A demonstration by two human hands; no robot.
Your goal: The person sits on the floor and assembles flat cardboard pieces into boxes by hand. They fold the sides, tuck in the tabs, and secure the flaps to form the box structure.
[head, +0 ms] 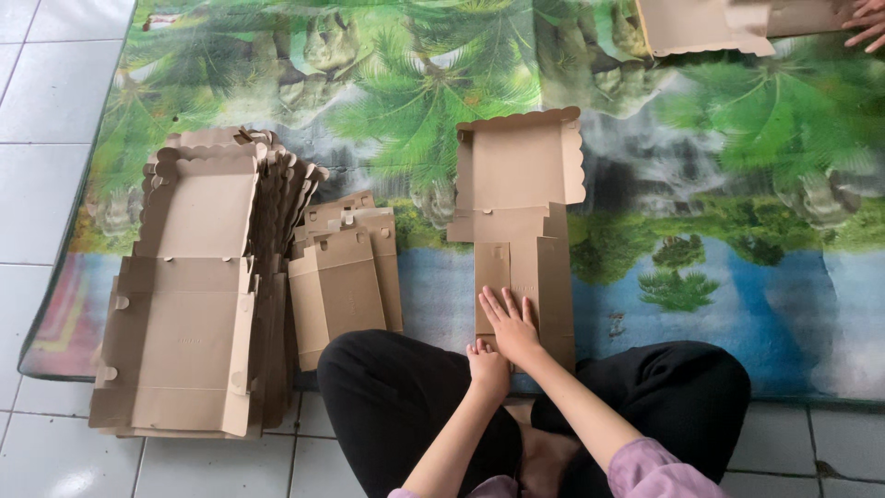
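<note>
White tile floor w/ a printed mat (pixel 737 277) over it, palm trees & blue water pattern, I'm sitting cross-legged at its near edge in black trousers. Closest in, my left hand (pixel 489 367) has its grip curled together, knuckles down on the near end of a flat brown cardboard box blank (pixel 521 198), holding nothing. Right hand (pixel 510 325) just past it, fingers apart & palm flat, pressing the blank's lower panel onto the mat. The blank lies lengthwise away from me, approx. centre of the mat, scalloped lid flap at its far end. To my left, near my knee, a small pile of folded brown blanks (pixel 346 277); further left a bigger stack of flattened scallop-edged boxes (pixel 189 295), fanned out, partly off the mat onto the tile. Far top right, another flat cardboard piece (pixel 705 26) at the mat's far edge, w/ another person's hand (pixel 865 23) resting beside it.
</note>
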